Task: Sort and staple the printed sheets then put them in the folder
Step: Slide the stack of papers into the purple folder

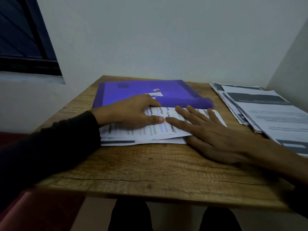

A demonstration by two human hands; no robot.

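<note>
A purple plastic folder (143, 92) lies at the back of the wooden table (150, 172). In front of it sits a small stack of printed sheets (150, 130) with wavy lines of text. My left hand (131, 112) rests on the stack's far left part, its fingers curled over the sheets' far edge by the folder. My right hand (208, 130) lies flat on the stack's right side with straight, spread fingers. No stapler shows.
A fanned pile of other printed sheets (266, 112) lies along the table's right side by the wall. A dark window (25, 39) is at the upper left. My legs show below the table's near edge.
</note>
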